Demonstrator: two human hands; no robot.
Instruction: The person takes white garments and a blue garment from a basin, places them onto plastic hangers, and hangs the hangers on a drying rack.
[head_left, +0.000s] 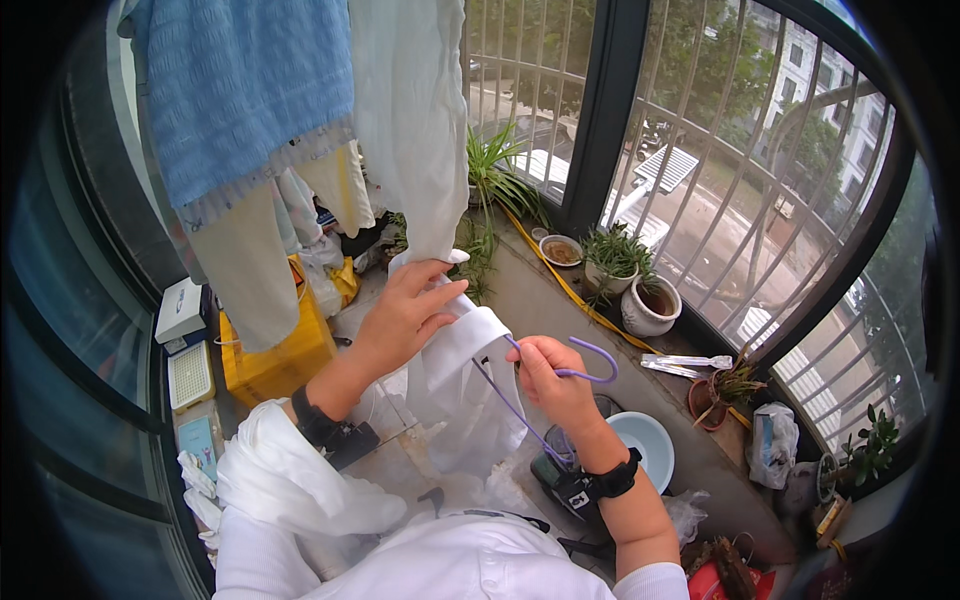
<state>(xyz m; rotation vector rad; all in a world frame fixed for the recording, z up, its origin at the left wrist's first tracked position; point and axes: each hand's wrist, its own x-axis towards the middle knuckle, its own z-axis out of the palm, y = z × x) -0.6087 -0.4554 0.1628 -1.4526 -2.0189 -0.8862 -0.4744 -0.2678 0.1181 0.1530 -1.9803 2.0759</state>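
My right hand (551, 375) grips a purple clothes hanger (521, 412) just below its hook. One arm of the hanger passes into the collar opening of a thin white garment (472, 334); the other arm slants down outside the part I can see. My left hand (412, 311) holds the white cloth near the collar between thumb and fingers. Part of the garment hangs below the collar, and more white fabric (319, 480) lies over my left forearm. Behind my left hand, a sheer white cloth (416, 112) hangs down from above.
A blue towel (247, 90) and other laundry hang at upper left, above a yellow box (277, 352). Potted plants (611, 262) line the ledge by the barred window, beside a yellow hose. A light blue basin (645, 450) stands at lower right near a plastic bag (772, 446).
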